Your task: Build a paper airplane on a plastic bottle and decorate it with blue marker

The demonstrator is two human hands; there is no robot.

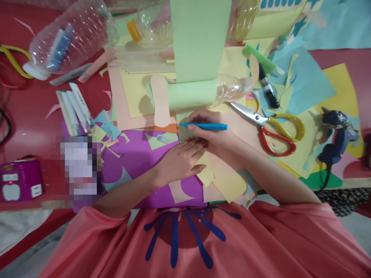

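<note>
Pinching a blue pen [207, 126], likely light and stiff, mid-barrel in right hand [213, 135]; flattening flimsy pale paper [183, 133] under left hand [181, 160], fingers together.

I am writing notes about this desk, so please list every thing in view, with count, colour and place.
table: 1, red, under everything
paper sheets: many, mixed colours, spread over the table
paper strip: 1, light green, top centre
bottles: several, clear plastic, along the top
markers: about four, white, left side
black marker: 1, above the scissors
scissors: 1, red and yellow handles, right of centre
glue gun: 1, dark blue, far right
power strip: 1, purple, left edge
pen: 1, blue, held in the right hand
left hand: flat on the paper
right hand: grips the pen
</note>
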